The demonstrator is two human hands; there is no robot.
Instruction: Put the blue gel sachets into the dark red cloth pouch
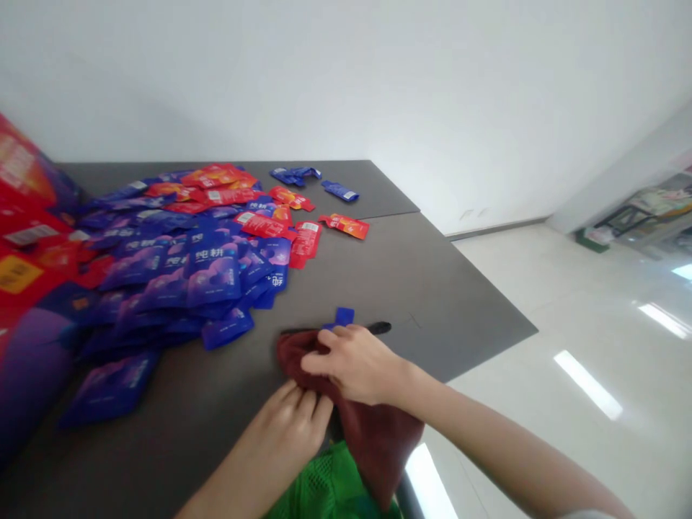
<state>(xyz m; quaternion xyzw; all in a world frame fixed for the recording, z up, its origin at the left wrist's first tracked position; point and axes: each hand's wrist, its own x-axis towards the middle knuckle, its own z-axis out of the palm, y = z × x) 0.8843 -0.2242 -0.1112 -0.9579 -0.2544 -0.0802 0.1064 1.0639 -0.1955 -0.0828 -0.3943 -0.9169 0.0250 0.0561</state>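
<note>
A reddish-brown cloth (383, 440) is bunched at the table's front edge, and one end hangs down over it. My left hand (289, 425) is closed on the near side of the bunched fabric, its fingertips hidden in the folds. Just above and to the right, my right hand (362, 360) is closed on the cloth's upper part, thumb toward the left. Beyond its knuckles a small blue piece (344, 316) sticks out. A black strap-like end (380, 328) shows beside that. What lies under or inside the cloth is hidden.
Blue pouches (213, 270) are heaped on the grey table (411, 274), with red sachets (346, 225) behind and beside them. Large red-and-purple bags (32, 346) stand at left. Green mesh (324, 486) is below my hands. A white wall backs the table; shelves stand far right.
</note>
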